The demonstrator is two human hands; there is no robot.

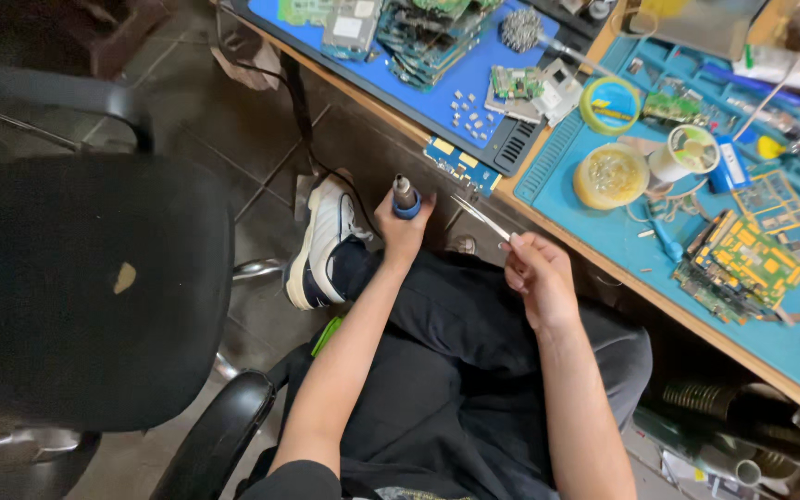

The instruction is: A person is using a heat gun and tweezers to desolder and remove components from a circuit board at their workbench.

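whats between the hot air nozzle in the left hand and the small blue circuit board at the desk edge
In the head view, the tips of the tweezers held by the right hand reach into that stretch between the nozzle in the left hand and the small blue board.

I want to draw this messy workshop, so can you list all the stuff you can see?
Hot-air tool: one, blue-ringed with metal nozzle, in left hand.
Tweezers: one, silver, in right hand.
Small circuit board: one, blue, at desk edge.
Work mats: two, blue, on desk.
Circuit board pile: several, green and yellow, right mat.
Solder tin: one, yellow, right mat.
Office chair: one, black, left.
Sneaker: one, white, floor.
Left hand: gripping tool.
Right hand: pinching tweezers.
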